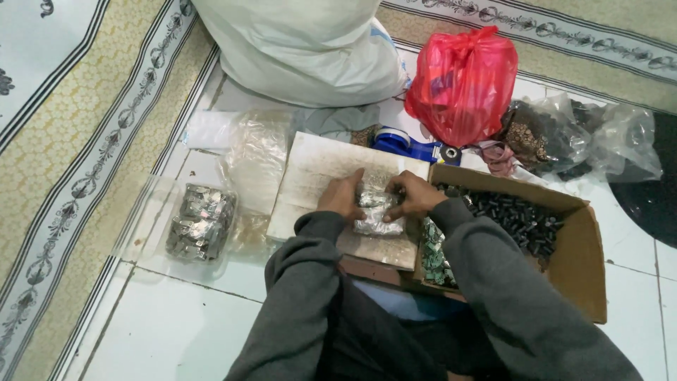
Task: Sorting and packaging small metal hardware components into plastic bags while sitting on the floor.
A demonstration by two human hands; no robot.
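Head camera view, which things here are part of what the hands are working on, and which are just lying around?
In use:
- left hand and right hand, both gripping the clear packet of small metal parts
- board under the packet
- cardboard box of dark parts beside it

Lying about:
- filled bag on the floor
- red bag
- white sack
- tape dispenser

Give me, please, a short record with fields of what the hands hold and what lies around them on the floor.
left hand: grips the left end of a small clear packet of silvery pieces
right hand: grips the packet's right end
support: worn flat board under the packet
right of the hands: open cardboard box of small dark parts
left of the hands: clear bag of metal pieces on the tiled floor
behind: red plastic bag, blue tape dispenser, large white sack
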